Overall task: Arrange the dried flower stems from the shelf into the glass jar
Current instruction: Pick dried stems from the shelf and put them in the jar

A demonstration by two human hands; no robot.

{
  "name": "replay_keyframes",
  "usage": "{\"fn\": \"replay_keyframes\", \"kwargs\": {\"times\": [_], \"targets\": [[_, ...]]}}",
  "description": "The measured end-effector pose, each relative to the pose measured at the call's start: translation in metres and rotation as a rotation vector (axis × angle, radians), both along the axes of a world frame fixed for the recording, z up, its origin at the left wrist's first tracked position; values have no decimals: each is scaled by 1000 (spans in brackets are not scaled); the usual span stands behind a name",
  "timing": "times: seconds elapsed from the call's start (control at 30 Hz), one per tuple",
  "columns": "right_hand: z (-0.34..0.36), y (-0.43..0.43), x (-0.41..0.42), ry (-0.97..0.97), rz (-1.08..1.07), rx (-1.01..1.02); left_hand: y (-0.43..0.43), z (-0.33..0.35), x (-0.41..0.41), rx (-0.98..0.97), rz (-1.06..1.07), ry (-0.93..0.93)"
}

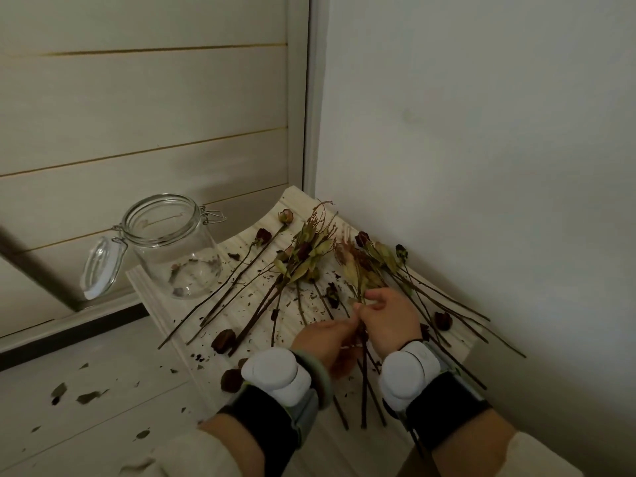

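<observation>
A clear glass jar (177, 249) stands upright on the far left corner of the pale wooden shelf (161, 297), its hinged lid (99, 266) hanging open to the left. Only a few crumbs lie inside it. Several dried flower stems (303, 259) with dark rosebuds and pale leaves lie spread across the shelf. My left hand (327, 339) and my right hand (389, 318) meet near the front of the shelf. Both pinch the same thin stem (363, 380), which carries pale leaves above my fingers and runs down toward me.
A white wall (481, 166) closes the right side, and a panelled sliding door (137, 115) stands behind the jar. Loose buds (223, 340) and leaf bits litter the shelf and the lower white surface (86, 390) at left.
</observation>
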State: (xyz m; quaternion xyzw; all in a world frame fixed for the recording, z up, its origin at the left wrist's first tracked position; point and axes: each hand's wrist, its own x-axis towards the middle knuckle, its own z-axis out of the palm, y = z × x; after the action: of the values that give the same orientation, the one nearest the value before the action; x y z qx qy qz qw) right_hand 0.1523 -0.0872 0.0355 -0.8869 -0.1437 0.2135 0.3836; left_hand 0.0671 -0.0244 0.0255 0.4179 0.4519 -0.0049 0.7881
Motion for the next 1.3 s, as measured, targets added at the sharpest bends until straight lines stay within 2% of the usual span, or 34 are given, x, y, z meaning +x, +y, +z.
{"fn": "replay_keyframes", "kwargs": {"times": [0.13,0.4,0.7,1.07,1.3], "targets": [[-3,-3,3,34,-6,9,-2,5,0,-77,49,-21],[4,-11,8,55,-14,65,11,24,-15,73,-119,5],[13,-17,15,21,-16,90,47,40,-40,206,-176,4],[4,-11,9,25,-43,101,80,100,-51,819,-180,-19],[-11,-1,11,-30,13,-71,105,157,-63,1120,-72,-84]]}}
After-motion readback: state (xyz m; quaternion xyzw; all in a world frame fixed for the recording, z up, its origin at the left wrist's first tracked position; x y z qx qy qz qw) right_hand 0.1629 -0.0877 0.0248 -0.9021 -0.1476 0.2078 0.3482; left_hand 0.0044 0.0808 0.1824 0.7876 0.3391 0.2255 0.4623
